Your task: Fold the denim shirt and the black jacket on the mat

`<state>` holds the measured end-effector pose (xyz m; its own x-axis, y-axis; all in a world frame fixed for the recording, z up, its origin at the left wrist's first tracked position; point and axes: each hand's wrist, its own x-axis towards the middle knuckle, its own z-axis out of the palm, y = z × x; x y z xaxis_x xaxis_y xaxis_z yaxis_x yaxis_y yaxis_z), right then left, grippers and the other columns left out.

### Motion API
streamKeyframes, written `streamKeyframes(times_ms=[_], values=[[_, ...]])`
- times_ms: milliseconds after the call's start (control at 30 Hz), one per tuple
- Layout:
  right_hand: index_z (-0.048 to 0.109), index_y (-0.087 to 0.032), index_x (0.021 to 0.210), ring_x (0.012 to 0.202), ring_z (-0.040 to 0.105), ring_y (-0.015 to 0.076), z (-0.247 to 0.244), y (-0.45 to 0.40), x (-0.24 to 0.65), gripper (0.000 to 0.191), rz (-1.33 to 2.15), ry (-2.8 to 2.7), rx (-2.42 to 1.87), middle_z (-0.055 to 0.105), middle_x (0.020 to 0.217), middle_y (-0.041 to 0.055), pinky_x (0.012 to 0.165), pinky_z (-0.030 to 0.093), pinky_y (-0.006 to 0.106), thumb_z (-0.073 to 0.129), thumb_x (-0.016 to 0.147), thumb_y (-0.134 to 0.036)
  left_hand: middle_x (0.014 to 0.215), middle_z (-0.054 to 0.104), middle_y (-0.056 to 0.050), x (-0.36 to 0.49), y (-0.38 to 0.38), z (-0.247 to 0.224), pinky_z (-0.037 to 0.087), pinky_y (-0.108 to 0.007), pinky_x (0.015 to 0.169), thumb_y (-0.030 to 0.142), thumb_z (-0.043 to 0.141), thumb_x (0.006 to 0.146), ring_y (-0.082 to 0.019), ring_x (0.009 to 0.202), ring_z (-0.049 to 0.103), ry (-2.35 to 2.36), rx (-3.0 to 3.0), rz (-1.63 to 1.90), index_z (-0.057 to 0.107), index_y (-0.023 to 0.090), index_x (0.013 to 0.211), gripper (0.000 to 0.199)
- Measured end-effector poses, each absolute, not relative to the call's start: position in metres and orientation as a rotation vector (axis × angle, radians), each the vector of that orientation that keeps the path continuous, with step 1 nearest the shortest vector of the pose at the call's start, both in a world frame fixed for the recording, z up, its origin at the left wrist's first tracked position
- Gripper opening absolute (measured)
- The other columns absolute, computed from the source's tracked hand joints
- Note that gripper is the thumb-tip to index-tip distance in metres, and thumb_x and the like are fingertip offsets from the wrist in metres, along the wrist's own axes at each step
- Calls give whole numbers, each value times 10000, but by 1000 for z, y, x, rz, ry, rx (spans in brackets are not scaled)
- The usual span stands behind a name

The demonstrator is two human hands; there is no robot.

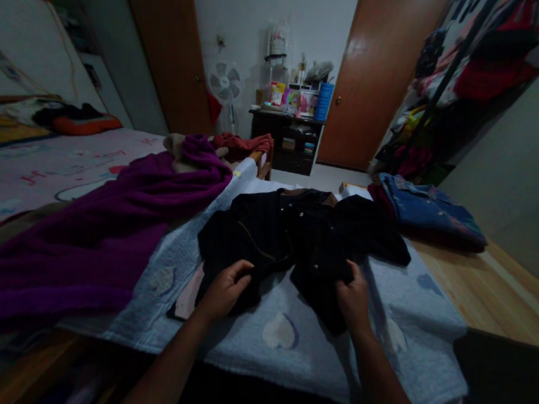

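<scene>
A bedroom in a home: printed bedsheet (90, 159), standing fan (226, 81), wooden door (380, 73), hanging clothes (491, 82).

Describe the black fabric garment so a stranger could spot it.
Find the pale blue cloth with hearts. On it lies a rumpled black fabric garment, gripped by the left hand and right hand. Shiny round studs distinguish it from the draped purple fabric alongside.

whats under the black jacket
The black jacket lies on a blue cloth with pale heart shapes; something pink shows at the jacket's lower left. Anything else underneath is covered and cannot be seen.
</scene>
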<state>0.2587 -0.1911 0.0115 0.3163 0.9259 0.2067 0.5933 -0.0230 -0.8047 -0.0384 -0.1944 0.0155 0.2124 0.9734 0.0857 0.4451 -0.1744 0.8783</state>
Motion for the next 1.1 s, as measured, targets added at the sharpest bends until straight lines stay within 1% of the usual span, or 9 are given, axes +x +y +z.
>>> streamKeyframes(times_ms=[233,300,400,467,533,700,833,933,1100], values=[[513,-209,1254,1052,609,250,-19,-197,229,466,379,-1888,-1959,613,1222,73,866,463,339,516,801,-320,1203,579,-83,-14,-204,-10,385,-321,979,25,382,762,-197,1111,530,1677,2077,606,505,182,1256,532],[515,-200,1253,1045,612,242,-18,-197,227,454,344,-1917,-1965,611,1219,73,852,464,326,511,817,-326,1186,561,-94,-7,-212,-8,367,-359,988,68,401,808,-225,1098,506,1755,2209,629,525,188,1229,455],[549,-203,1210,1002,625,230,-16,-199,227,402,321,-1942,-1984,623,1181,69,813,465,309,504,830,-325,1143,557,-91,0,-225,-5,373,-385,955,266,477,873,-249,1057,494,1730,2313,595,538,207,1196,334],[555,-212,1203,975,631,226,-17,-199,228,391,313,-1944,-1998,625,1164,66,794,465,307,504,832,-326,1146,548,-99,3,-232,-5,379,-404,925,410,565,824,-273,1052,485,1739,2316,505,500,198,1250,481],[530,-211,1234,986,624,228,-21,-199,229,421,304,-1929,-1976,615,1176,66,798,468,315,510,829,-322,1170,536,-108,3,-237,-6,370,-424,917,449,620,759,-295,1071,468,1795,2300,390,452,185,1307,631],[382,-164,1371,1089,546,244,-16,-198,223,635,256,-1940,-1783,553,1223,108,883,464,364,568,771,-261,1193,523,-85,-3,-242,-3,336,-407,958,217,584,711,-270,1106,450,1824,2320,356,471,209,1276,577],[335,-166,1423,1293,344,315,6,-202,198,785,5,-2098,-1631,402,1393,157,1065,297,482,626,694,-172,1217,478,-99,-15,-250,1,320,-395,996,167,572,694,-266,1143,416,1857,2322,618,507,184,1185,495],[397,-226,1394,1353,264,317,12,-203,175,698,-88,-2240,-1519,364,1452,134,1102,171,534,605,733,-142,1144,502,-101,-23,-259,-1,347,-391,966,170,560,698,-261,1081,446,1870,2296,621,514,169,1122,426],[596,-289,1182,1371,266,284,-4,-195,159,391,-56,-2362,-1398,405,1455,73,1095,130,554,537,827,-135,1052,542,-66,-33,-266,-1,389,-359,883,174,569,636,-247,1016,499,1793,2225,356,542,202,1029,395]])
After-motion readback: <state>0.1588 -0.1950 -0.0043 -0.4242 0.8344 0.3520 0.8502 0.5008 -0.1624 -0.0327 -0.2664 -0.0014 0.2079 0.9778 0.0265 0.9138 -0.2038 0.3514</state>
